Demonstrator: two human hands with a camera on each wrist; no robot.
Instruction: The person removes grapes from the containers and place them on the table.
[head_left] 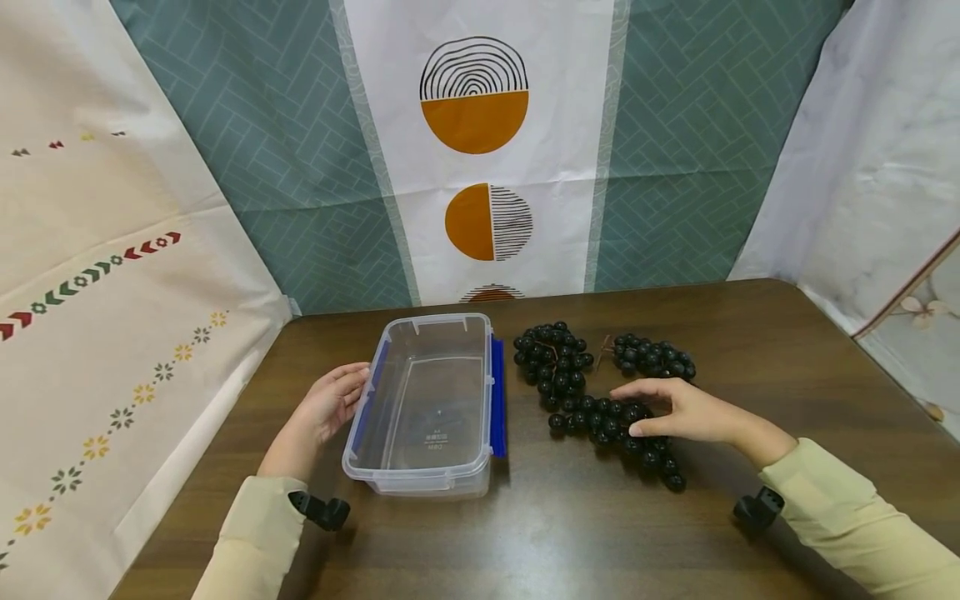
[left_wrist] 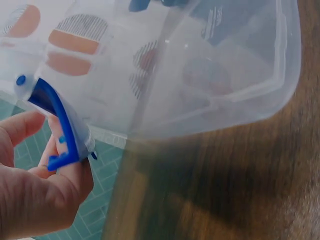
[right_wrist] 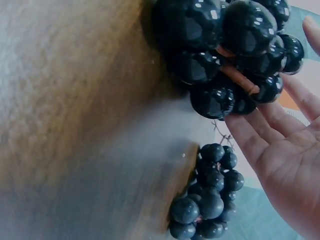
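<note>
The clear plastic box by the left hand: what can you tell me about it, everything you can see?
The clear plastic box is a rectangular, see-through tub with rounded corners and blue latch flaps hinged on its long sides. It stands upright and lidless on the dark wooden table, with nothing inside; small moulded print shows on its floor. The left hand touches its left side, fingers at the blue flap. Bunches of dark grapes lie to its right, apart from it.

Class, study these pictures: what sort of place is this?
Probably a staged recording setup, not a real kitchen: patterned cloth backdrops hang around a bare wooden table holding only a clear plastic box and dark grape bunches.
</note>
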